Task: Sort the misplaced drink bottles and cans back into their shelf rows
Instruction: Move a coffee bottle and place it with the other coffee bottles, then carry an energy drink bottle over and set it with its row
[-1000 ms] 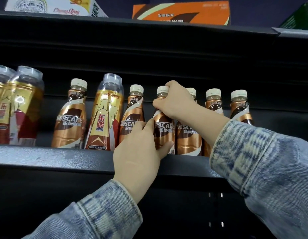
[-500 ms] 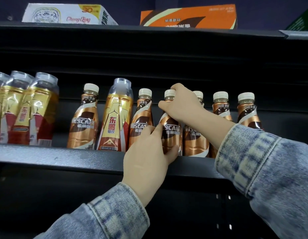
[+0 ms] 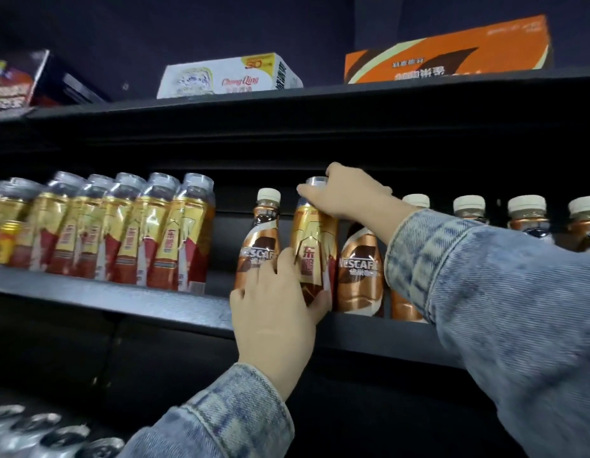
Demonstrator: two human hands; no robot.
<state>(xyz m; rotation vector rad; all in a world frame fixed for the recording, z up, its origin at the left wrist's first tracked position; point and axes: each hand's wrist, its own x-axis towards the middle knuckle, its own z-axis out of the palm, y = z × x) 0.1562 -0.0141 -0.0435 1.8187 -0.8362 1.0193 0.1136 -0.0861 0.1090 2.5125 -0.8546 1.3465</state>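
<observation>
On a dark shop shelf [image 3: 121, 302], at far left, a tight gold row [image 3: 128, 233] of gold-and-red bottles with clear caps stands upright. Below it, in the lower left corner, blurred silver can tops [image 3: 39, 428] show. Right of the gold row comes a gap, then one brown coffee bottle [image 3: 259, 239] with a white cap. Just beside that, on its right, stands the stray gold bottle [image 3: 315, 239]. It is the same kind as the gold row, its long axis upright, set among the coffee drinks.

A person in denim sleeves [image 3: 485, 292] has both hands on it. The left hand [image 3: 277, 312] comes up from below and grips its lower body, fingers on the left flank, thumb round the right. The right hand [image 3: 350, 190] reaches in from the right and curls over its clear cap. Whether its base is off the shelf I cannot tell, because the left hand covers it. Further right, more coffee bottles [image 3: 359, 269] run on, partly behind one of the sleeves.

What matters for the coming move is that the gold row lies left of the grip, past the lone coffee bottle and the gap. The stray probably needs to come forward or up, clear of that neighbour, then travel left, kept upright. The left hand is the nearer one to that row.
</observation>
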